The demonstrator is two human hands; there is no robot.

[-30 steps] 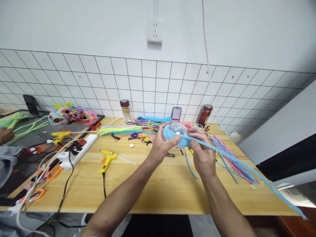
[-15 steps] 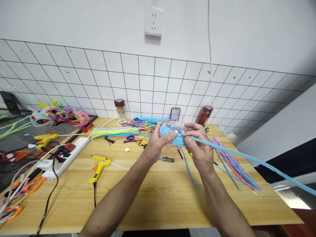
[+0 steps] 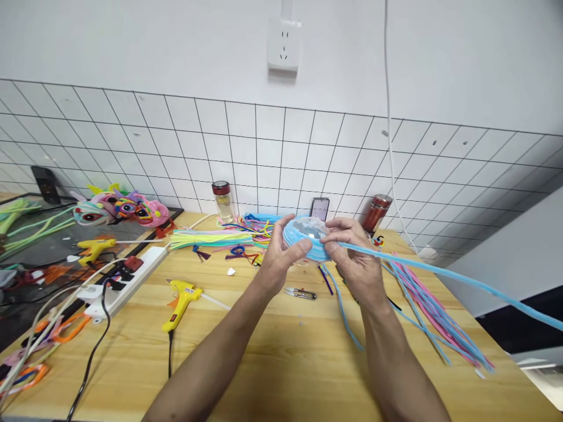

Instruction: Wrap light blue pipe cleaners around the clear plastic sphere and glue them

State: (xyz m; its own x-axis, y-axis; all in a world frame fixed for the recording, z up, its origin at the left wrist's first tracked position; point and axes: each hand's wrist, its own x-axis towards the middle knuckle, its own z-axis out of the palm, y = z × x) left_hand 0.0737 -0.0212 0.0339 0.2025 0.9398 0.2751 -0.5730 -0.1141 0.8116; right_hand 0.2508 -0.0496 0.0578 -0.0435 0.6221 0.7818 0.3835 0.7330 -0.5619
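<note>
My left hand (image 3: pixel 281 252) grips the side of a clear rounded plastic form (image 3: pixel 314 225) with light-blue pipe cleaner wound around it in rows. The thumb lies over the wound rows. My right hand (image 3: pixel 355 258) pinches a long light-blue pipe cleaner (image 3: pixel 422 262) against the form's right side. Its free length runs off to the right edge of the view. The underside of the form is mostly hidden by the hands. On the table below lie thread snips (image 3: pixel 301 293) and a loose blue pipe cleaner (image 3: pixel 344 316).
Two yellow glue guns (image 3: pixel 182 302) and a white power strip (image 3: pixel 132 281) with cords lie left. Pipe cleaner bundles lie behind (image 3: pixel 211 238) and at right (image 3: pixel 440 310). Two bottles (image 3: pixel 223 202), a phone (image 3: pixel 319 208) and finished colourful figures (image 3: pixel 121 209) stand along the wall.
The view has shifted slightly, so the table things appear a little to the right and lower. Both hands keep their hold on the blue-wound form and the pipe cleaner.
</note>
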